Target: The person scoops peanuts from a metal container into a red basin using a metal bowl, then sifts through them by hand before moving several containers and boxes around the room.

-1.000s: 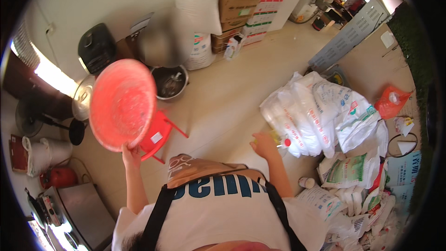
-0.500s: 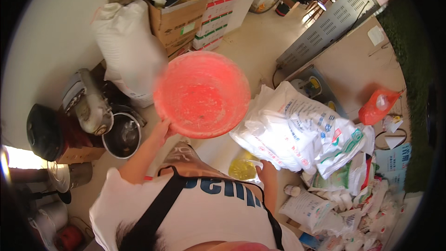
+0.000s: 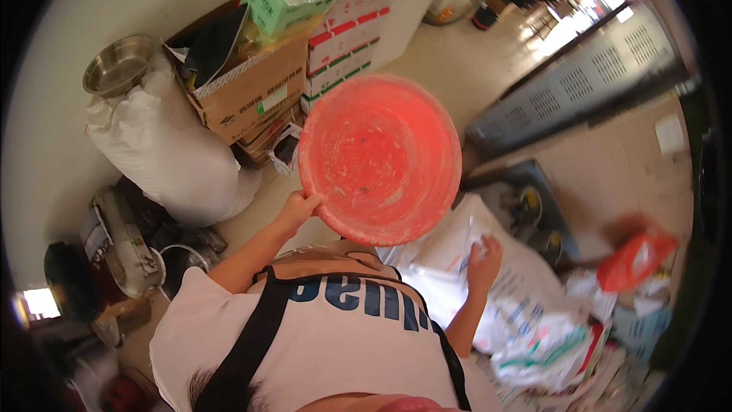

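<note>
Cluttered storeroom floor: left hand [image 3: 299, 206] fingers grip empty red basin [image 3: 380, 159]; right hand [image 3: 483, 256] fingers clutch white sack [image 3: 526, 297].

Red basin [image 3: 380, 159] in left hand [image 3: 300, 208]

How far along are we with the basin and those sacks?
Done: the red basin is lifted off the floor, gripped at its rim by the left hand. It looks empty, only specks inside. In hand: the right hand rests on a white printed sack below the basin. Left: nothing from the sack is in the basin yet.
</note>
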Motion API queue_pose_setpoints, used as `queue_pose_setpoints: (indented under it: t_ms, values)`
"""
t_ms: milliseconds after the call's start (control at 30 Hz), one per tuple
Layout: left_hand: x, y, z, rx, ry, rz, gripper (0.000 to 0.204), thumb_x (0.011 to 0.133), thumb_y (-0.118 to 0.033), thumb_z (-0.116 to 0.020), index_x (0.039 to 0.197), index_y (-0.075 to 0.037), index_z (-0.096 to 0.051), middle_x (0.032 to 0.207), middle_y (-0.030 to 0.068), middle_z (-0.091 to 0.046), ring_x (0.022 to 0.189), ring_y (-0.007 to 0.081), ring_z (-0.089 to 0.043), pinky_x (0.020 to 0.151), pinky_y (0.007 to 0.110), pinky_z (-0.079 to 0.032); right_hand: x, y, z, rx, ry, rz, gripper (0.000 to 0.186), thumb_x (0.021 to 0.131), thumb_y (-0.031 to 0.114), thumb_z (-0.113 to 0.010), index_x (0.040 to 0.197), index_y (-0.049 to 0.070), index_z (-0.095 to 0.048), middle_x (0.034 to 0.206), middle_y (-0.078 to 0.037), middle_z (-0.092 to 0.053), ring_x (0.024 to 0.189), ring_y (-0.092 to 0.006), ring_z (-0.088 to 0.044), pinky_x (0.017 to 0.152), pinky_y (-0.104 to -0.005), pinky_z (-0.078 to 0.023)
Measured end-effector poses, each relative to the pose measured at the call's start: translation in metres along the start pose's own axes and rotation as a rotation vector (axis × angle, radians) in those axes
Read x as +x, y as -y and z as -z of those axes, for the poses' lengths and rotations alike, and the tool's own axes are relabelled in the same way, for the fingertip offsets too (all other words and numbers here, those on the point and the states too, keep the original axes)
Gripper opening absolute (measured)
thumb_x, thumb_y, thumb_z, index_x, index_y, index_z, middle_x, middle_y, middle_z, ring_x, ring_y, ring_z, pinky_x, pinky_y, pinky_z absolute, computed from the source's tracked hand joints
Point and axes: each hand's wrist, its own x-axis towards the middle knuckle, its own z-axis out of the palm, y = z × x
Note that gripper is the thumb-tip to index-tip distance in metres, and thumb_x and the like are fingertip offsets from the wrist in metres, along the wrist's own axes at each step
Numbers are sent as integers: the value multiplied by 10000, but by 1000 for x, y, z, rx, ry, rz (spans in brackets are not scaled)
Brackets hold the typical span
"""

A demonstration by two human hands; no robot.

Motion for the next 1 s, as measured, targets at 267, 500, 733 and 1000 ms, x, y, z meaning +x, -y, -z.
queue_pose_setpoints:
  t_ms: [267, 500, 733, 1000]
  values:
    - [98, -70, -94, 23, -141, 32, 280, 811, -203, -632, 945, 38, -679, 846, 63, -669, 748, 123, -597, 708, 274, -483, 415, 299, -117, 497, 22, 1005, 268, 802, 192, -673, 1037, 70, -636, 1105, -115, -608, 1063, -298, -552, 921, -402, -431]
    - [182, -80, -139, -22, -134, -82, 192, 810, -168, -593, 874, -8, -679, 723, 22, -644, 646, 103, -580, 611, 262, -478, 606, 398, -266, 264, 214, 991, 275, 798, 311, -666, 979, 105, -680, 989, -81, -651, 999, -250, -578, 835, -392, -467]
    - [203, -117, -140, 125, -166, -302, 222, 810, -123, -570, 988, -21, -657, 784, 24, -654, 718, 82, -596, 618, 258, -484, 661, 360, -311, -396, 990, 1251, 213, 742, 290, -712, 786, 83, -690, 777, -116, -661, 756, -279, -628, 653, -397, -486]
    - [247, -109, -229, -498, -499, -167, 164, 865, -93, -540, 975, -1, -621, 861, 28, -646, 733, 100, -599, 610, 245, -481, 741, 399, -363, -448, 888, 1473, 307, 726, 380, -731, 768, 78, -695, 877, -113, -667, 861, -292, -629, 719, -402, -500]
